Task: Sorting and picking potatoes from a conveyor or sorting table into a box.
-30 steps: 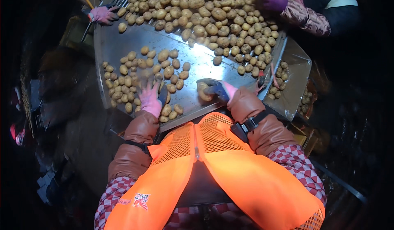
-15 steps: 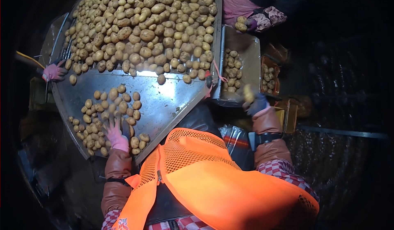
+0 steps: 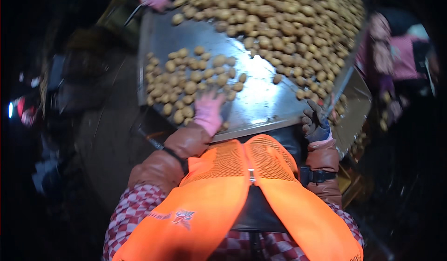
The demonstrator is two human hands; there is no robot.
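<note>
Sheet-metal tray (image 3: 186, 34) — left hand (image 3: 208, 111), fingers spread, over potatoes (image 3: 190, 88); right hand (image 3: 317, 125) half-curled, empty — blurred vest lettering (image 3: 161, 215) below both.

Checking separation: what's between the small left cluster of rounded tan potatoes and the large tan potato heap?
Shiny grey metal tray, glare-lit, separates cluster and heap; head view.

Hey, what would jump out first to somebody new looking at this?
The orange vest fills the lower middle. Above it, a big heap of potatoes spreads toward the upper right, beside a shiny metal tray. The person's pink-gloved left hand is at a smaller potato cluster, left of centre.
</note>
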